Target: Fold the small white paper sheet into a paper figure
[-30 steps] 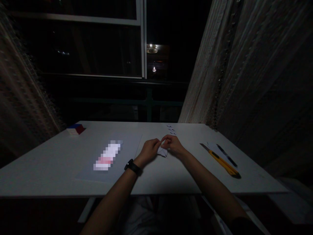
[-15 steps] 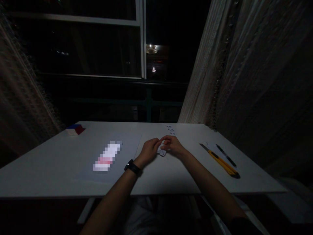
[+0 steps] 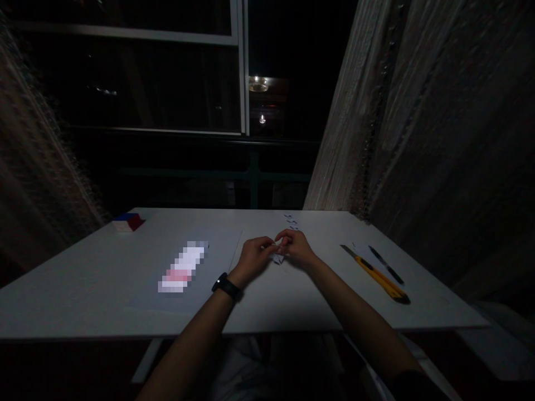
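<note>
Just right of the frame's centre, the left hand and the right hand meet over the white worktop. Between them is a small white folded piece of paper. Both grips are pinched on it, fingertips close together at its upper edge. Only its lower corner shows below the fingers, low over the worktop; whether it touches the surface cannot be told in the dim light.

A black wristwatch sits on the left wrist. Left of the hands lies a large pale sheet of paper with a blurred patch. A few tiny paper scraps lie just above the hands. At the right of the frame a yellow utility knife lies beside a black pen. At the upper left of the worktop stands a red, blue and white cube.
</note>
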`<state>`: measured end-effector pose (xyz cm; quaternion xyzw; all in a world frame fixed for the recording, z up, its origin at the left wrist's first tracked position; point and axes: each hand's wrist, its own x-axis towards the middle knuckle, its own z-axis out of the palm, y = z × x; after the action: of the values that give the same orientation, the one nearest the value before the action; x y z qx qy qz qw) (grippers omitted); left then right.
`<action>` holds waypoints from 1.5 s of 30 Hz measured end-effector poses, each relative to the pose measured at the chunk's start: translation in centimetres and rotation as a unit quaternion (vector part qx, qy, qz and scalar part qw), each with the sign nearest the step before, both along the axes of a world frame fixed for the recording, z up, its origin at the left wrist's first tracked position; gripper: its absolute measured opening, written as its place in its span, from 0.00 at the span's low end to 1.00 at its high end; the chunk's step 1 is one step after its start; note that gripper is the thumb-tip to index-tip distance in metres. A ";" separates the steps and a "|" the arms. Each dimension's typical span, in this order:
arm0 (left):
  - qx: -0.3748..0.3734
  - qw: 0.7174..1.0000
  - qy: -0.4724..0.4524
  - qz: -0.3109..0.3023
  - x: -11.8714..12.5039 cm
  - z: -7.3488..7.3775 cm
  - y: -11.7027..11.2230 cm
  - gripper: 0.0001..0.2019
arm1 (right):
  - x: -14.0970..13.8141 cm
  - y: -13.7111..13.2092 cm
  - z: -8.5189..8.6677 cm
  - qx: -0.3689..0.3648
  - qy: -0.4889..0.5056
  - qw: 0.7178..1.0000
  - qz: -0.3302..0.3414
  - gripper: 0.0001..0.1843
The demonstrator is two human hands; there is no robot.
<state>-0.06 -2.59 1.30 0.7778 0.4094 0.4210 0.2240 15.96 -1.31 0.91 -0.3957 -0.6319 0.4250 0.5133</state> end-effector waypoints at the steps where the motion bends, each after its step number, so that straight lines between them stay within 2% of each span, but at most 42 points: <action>1: -0.006 1.000 -0.007 0.005 0.0 -0.1 0.1 0.14 | 0.0 0.0 0.0 0.003 -0.004 1.000 0.003 0.14; 12: -0.002 0.998 -0.021 0.052 -0.1 -0.1 0.4 0.11 | 0.0 -0.1 -0.2 0.028 -0.045 0.998 0.017 0.12; 19: -0.037 0.998 -0.014 0.049 -0.1 0.2 0.2 0.10 | -0.1 -0.2 -0.2 0.027 -0.047 0.998 0.042 0.14; 25: -0.058 0.998 -0.018 0.026 0.0 0.0 0.2 0.13 | -0.3 -0.4 0.1 0.015 -0.056 0.998 0.015 0.15; 29: -0.045 0.999 -0.027 0.005 0.0 -0.1 0.4 0.15 | -0.2 -0.3 0.3 0.008 -0.047 0.999 0.008 0.14; 33: -0.037 0.998 -0.044 0.009 -0.1 -0.5 0.8 0.16 | -0.1 0.0 -0.1 0.004 -0.007 0.999 0.037 0.18; 37: -0.052 0.998 -0.040 0.024 -0.1 -0.6 1.0 0.17 | 0.0 0.1 -0.6 -0.015 -0.012 0.997 0.070 0.20; 45: -0.073 0.996 -0.054 0.011 0.1 -0.4 0.9 0.16 | -0.5 -0.2 -0.3 -0.032 0.016 0.999 0.039 0.20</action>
<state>0.08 -1.72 0.86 0.7311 0.4345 0.4339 0.2974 15.49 -1.51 0.59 -0.3802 -0.6244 0.4709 0.4939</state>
